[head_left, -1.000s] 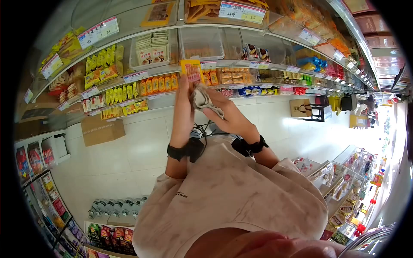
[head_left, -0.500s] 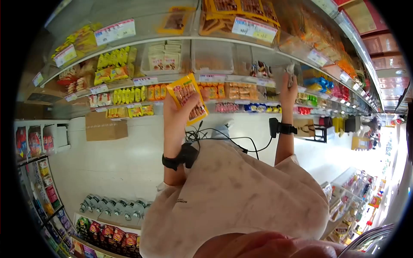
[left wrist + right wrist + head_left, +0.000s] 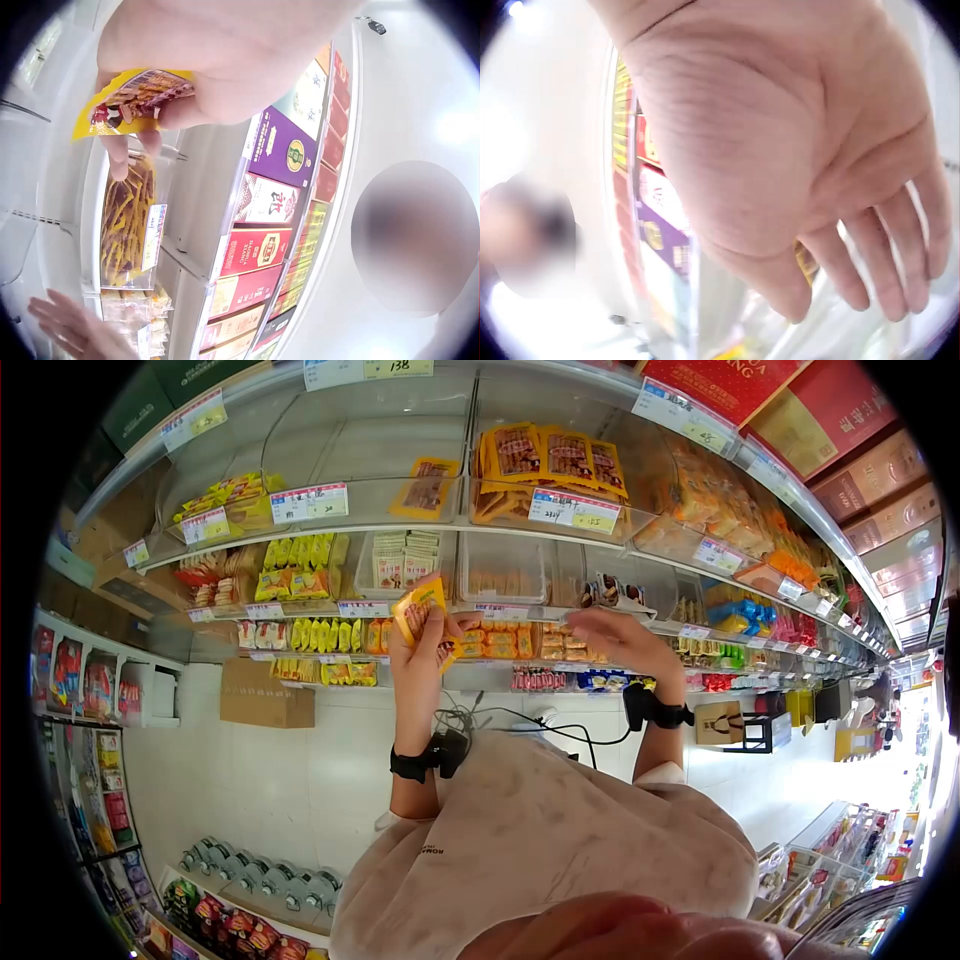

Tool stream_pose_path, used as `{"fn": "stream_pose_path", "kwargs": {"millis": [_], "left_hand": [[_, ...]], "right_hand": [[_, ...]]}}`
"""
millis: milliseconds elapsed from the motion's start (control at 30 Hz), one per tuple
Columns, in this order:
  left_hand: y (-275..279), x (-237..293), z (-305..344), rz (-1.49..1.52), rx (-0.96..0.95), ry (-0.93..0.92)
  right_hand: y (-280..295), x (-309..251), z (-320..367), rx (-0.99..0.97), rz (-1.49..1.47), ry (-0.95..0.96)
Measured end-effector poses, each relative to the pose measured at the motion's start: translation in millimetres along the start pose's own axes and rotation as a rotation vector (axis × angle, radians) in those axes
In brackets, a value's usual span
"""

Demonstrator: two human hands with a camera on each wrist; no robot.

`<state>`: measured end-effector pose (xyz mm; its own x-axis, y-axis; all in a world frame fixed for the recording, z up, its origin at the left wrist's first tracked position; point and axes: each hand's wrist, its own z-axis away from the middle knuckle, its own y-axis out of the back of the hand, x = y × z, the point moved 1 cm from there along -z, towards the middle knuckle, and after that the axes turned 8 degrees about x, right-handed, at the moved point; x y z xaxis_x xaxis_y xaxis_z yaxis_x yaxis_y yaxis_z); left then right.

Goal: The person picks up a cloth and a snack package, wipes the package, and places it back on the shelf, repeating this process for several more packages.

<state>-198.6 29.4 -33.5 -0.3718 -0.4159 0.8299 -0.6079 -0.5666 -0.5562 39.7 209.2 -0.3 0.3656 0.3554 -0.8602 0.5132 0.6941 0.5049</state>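
Note:
My left hand (image 3: 415, 665) grips a yellow snack packet (image 3: 417, 605) in front of the shelves, thumb across its face. In the left wrist view the packet (image 3: 142, 103) is tilted, with fingers behind it. My right hand (image 3: 630, 645) is empty, its fingers extended at the lower shelf; the right wrist view shows the palm (image 3: 742, 142) with fingers slightly spread. A crumpled pale grey thing (image 3: 632, 604), perhaps cloth, lies by the dark-and-white snacks just above that hand. Similar yellow packets (image 3: 560, 455) fill an upper bin, and one more (image 3: 427, 488) lies in the bin left of it.
Clear bins of wrapped snacks line the shelves, with price tags (image 3: 573, 510) along the edges. Gift boxes (image 3: 840, 420) stand at upper right. A cardboard box (image 3: 265, 693) is on the floor at left. Black cables (image 3: 520, 720) hang between the wrists.
The right hand has left the grey crumpled thing it held and moved left, fingers extended. The left hand still grips the packet, now more tilted. The head view shows more of the upper shelves.

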Motion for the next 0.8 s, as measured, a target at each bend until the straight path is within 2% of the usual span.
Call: {"fn": "stream_pose_path", "kwargs": {"millis": [33,133,233,333,433,567,633,700,733,800], "left_hand": [[1,0,-3,0.043,-0.016,-0.002],[3,13,-6,0.046,-0.024,0.101],[2,24,-15,0.016,-0.012,0.158],[0,45,-29,0.083,-0.100,0.184],[5,62,-37,0.195,-0.075,0.136],[21,68,-38,0.376,-0.012,0.036],[30,61,-36,0.439,-0.023,0.049],[34,56,-33,0.467,-0.058,0.079],[33,57,-29,0.491,-0.017,0.089],[38,51,-26,0.524,-0.051,0.105]], "right_hand": [[-2,-30,2,-0.133,-0.067,0.015],[1,-85,0,0.089,0.053,0.444],[8,-114,-34,0.569,0.199,0.644],[22,-118,-73,0.712,0.313,0.705],[30,-112,-95,0.726,0.438,0.665],[49,-83,-118,0.517,0.179,0.524],[50,-81,-116,0.444,0.120,0.434],[55,-81,-116,0.409,0.184,0.442],[55,-81,-117,0.396,0.219,0.445],[51,-82,-115,0.438,0.258,0.417]]}}
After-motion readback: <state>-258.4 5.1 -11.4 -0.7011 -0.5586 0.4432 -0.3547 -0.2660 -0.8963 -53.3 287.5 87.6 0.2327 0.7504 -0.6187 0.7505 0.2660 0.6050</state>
